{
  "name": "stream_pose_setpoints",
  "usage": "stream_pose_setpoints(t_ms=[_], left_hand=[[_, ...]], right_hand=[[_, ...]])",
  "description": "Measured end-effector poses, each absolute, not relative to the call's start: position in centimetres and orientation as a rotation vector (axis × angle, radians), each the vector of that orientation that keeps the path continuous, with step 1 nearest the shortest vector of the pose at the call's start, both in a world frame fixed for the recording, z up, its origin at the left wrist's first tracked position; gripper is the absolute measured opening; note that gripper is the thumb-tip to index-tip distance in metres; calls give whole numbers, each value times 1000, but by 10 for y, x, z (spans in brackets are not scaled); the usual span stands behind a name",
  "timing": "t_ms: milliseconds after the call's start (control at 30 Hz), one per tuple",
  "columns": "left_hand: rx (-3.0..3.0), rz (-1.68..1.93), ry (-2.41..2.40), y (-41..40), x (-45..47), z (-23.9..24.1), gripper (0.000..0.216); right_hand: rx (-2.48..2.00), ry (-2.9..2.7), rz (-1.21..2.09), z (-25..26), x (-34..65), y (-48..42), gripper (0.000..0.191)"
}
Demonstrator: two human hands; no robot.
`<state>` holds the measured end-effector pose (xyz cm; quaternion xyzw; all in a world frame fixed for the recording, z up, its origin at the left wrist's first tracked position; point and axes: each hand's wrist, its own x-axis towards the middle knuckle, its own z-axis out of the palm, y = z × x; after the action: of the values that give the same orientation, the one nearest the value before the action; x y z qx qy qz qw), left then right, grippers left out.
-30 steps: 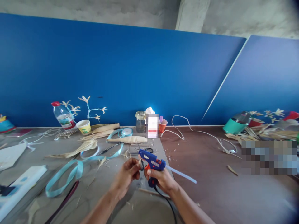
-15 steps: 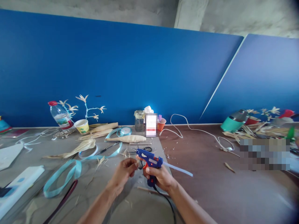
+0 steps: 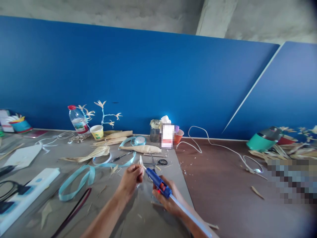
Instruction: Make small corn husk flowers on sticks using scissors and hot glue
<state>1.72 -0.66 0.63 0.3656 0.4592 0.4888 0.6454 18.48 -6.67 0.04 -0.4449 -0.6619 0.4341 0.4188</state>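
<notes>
At lower centre of frame, I have the right hand (image 3: 170, 195) wrapped round the blue glue gun (image 3: 157, 181), left hand (image 3: 132, 177) pinching a pale husk strip (image 3: 141, 161) beside the nozzle. Strip looks light, thin, easily torn; best pinched low. Gun probably stiff, tip likely hot: grip only. Scissors (image 3: 158, 162) just beyond; ribbon loop (image 3: 91, 174) left of centre.
</notes>
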Motion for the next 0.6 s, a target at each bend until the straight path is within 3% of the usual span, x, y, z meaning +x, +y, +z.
stream_pose_setpoints(t_ms=[367,600], left_hand=[[771,1137,1050,-11,21,16,18],[838,1137,1056,-10,19,12,17]], right_hand=[[-1092,-1842,770,9,184,-65,14],[-1114,-1864,751,7,184,-66,20]])
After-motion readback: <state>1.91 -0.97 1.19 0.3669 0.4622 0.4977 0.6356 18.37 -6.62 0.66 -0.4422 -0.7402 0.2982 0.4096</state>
